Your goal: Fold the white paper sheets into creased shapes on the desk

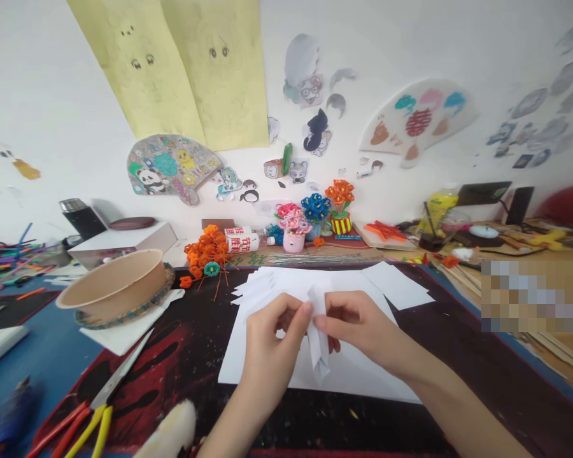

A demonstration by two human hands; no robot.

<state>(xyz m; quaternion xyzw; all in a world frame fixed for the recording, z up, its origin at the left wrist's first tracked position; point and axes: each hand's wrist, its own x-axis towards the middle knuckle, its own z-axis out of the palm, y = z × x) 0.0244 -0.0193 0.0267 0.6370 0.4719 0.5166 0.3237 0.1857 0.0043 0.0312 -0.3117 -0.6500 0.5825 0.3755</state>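
Between my two hands is a narrow folded piece of white paper (319,346), held upright with creases along its length. My left hand (277,337) pinches its left edge between thumb and fingers. From the other side, my right hand (356,321) grips the paper, its thumb on the front face and its other fingers partly hidden behind. Beneath both hands lie white paper sheets (248,362), with several smaller pieces fanned at the upper left. Another white sheet (401,286) rests to the upper right.
Scissors (100,401) with red and yellow handles lie at lower left, near a blue glue gun (12,413). A tan bowl (109,280) stands behind them. Orange craft flowers (207,248) and small flower pots (293,238) line the back by the wall.
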